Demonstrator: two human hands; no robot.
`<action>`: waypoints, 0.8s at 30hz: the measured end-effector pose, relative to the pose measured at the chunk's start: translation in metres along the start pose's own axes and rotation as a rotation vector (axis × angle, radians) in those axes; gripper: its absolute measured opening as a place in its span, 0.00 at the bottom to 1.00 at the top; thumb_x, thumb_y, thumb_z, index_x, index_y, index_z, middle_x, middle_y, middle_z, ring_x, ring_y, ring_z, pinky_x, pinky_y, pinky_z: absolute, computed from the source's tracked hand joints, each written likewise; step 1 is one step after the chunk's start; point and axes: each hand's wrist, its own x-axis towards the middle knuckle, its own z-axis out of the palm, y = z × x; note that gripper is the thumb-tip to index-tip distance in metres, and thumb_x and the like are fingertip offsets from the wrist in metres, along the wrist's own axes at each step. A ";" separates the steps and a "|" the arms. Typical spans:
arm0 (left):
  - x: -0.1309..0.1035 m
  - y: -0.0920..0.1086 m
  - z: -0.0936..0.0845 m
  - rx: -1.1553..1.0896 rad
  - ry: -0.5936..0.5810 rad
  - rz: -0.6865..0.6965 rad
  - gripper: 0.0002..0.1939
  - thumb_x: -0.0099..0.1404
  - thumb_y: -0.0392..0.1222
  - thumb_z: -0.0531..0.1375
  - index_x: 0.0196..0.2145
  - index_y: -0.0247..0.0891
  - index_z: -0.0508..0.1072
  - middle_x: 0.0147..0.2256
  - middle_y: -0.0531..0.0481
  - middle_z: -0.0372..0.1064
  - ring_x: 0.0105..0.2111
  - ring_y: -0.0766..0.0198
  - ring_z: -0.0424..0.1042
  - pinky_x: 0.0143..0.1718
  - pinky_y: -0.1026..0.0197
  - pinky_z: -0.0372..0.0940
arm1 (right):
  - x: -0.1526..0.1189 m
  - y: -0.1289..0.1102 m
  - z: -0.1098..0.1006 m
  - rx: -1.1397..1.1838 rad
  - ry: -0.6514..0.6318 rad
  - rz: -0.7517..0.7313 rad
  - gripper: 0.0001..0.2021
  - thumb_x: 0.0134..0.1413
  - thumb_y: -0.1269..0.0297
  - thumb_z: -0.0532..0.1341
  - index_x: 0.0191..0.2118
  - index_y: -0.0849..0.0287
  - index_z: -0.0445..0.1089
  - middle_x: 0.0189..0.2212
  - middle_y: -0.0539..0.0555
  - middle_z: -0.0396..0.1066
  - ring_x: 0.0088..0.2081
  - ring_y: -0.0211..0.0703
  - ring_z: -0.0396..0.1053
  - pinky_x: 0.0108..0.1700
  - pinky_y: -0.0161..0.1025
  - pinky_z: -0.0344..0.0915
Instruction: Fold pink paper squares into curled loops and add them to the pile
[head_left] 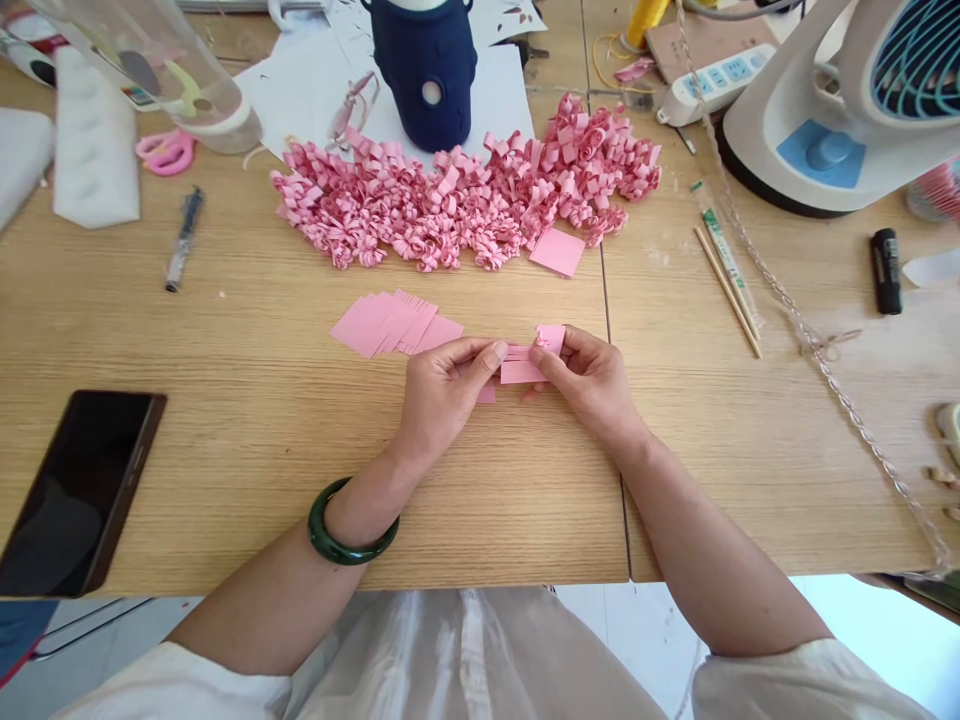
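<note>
Between my two hands is a piece of pink paper (523,373), cut into strips along part of it. My left hand (450,385) pinches its strips at the left side between thumb and fingers. At the other side, my right hand (589,375) is closed on the paper, its thumb pressed beside a small curl at the upper edge. A fan of pink paper pieces (382,322), some with slit edges, lies just beyond my left hand. Farther back spreads a long heap of curled pink paper flowers (450,205), with a square pink paper stack (557,252) at its front edge.
A phone (79,490) lies at the left; a pen (184,240) and pink scissors (166,152) are beyond it. A navy-sleeved bottle (424,75) stands behind the heap. Right are chopsticks (727,290), a braided cord (817,365), a marker (886,272) and a fan (825,130).
</note>
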 end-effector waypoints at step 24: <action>-0.001 0.003 0.001 0.018 -0.016 -0.016 0.14 0.62 0.53 0.67 0.35 0.41 0.83 0.36 0.49 0.81 0.36 0.60 0.79 0.37 0.63 0.73 | -0.003 -0.003 0.002 -0.079 0.026 0.004 0.16 0.49 0.49 0.71 0.30 0.57 0.70 0.25 0.48 0.72 0.25 0.37 0.70 0.28 0.38 0.74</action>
